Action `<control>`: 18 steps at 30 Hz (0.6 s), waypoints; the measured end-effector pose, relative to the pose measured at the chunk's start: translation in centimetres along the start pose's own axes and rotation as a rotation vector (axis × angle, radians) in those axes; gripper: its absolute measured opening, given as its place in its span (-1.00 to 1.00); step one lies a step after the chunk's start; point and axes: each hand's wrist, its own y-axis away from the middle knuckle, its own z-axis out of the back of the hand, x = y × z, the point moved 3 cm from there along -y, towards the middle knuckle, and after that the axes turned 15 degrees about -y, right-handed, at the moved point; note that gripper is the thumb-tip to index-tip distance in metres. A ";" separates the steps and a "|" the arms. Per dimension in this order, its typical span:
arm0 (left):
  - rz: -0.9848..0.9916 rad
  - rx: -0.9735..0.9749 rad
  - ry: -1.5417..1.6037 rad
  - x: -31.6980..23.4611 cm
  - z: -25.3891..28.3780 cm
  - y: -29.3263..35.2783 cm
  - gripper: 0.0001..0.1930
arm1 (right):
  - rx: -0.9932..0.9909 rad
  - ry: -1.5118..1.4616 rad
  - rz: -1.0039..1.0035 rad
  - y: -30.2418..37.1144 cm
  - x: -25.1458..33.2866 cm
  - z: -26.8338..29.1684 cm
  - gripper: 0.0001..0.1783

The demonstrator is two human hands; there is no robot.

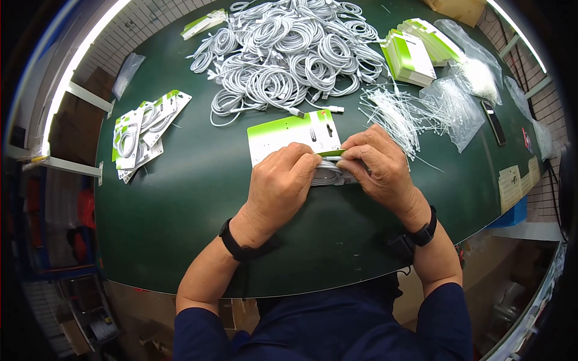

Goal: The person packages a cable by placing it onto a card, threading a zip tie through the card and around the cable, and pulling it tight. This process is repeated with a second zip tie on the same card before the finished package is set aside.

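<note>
Your left hand is nearly closed, thumb and forefinger pinched at the left end of the held card. Your right hand pinches the right end of the same card between thumb and curled fingers. The card's green edge shows between your fingertips, with a coiled white cable just below it, at the near middle of the green table.

Just beyond, a flat card shows a green band, a white face, a small dark picture and a hanging slot; its print is too small to read, and your hands cover part of it. On the left, printed cards with cables overlap.

Far in the middle spreads a big cable pile, its nearest plugs close to the flat card. At the far right stand card stacks. White plastic ties lie right beside your right hand, then a clear bag, a dark phone and yellowish papers.
</note>
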 end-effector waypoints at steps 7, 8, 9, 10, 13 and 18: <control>-0.043 -0.005 -0.033 -0.2 -0.3 0.2 -0.82 | 0.035 -0.012 -0.005 0.0 0.2 0.0 -0.77; -0.049 -0.010 -0.032 -0.2 -0.3 0.2 -0.82 | 0.034 -0.012 0.000 -0.1 0.3 0.0 -0.77; -0.055 -0.015 -0.032 -0.2 -0.3 0.2 -0.82 | 0.032 -0.012 0.005 -0.1 0.3 0.0 -0.76; -0.056 -0.017 -0.031 -0.2 -0.3 0.2 -0.82 | 0.032 -0.010 0.005 -0.1 0.3 0.0 -0.76; -0.069 -0.014 -0.015 -0.3 -0.4 0.1 -0.82 | 0.047 -0.003 0.000 0.0 0.2 0.3 -0.76; -0.087 -0.021 0.023 -0.4 -0.6 0.1 -0.81 | 0.083 -0.069 -0.047 0.0 -0.1 1.7 -0.76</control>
